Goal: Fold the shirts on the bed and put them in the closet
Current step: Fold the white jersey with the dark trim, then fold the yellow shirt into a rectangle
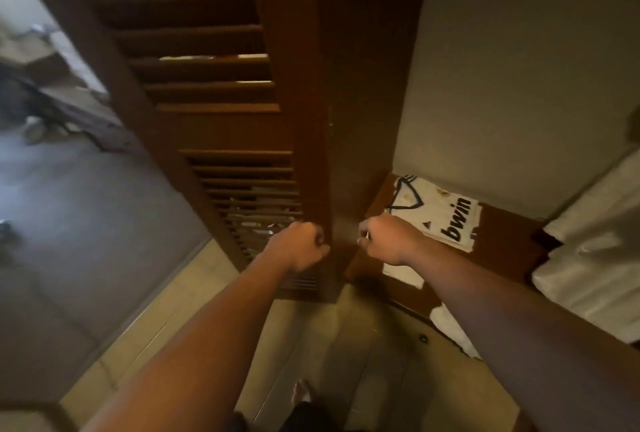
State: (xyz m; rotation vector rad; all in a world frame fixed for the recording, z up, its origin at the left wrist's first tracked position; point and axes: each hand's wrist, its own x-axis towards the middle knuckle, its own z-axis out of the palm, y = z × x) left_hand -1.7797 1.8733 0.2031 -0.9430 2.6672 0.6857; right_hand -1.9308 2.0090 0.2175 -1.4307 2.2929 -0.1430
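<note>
A folded white shirt with black "bwin" lettering and a black V collar lies on a brown closet shelf. In front of it stands the brown louvered closet door, which meets a plain dark panel at a vertical edge. My left hand is curled at that edge on the louvered side, low down. My right hand is curled on the plain panel's side, just in front of the shirt. Whatever each hand grips on the door is hidden by its fingers.
A stack of white cloth sits at the right of the closet, and more white fabric shows on a lower level. The closet's pale back wall rises behind the shelf. Beige floor tiles lie below, with blurred clutter far left.
</note>
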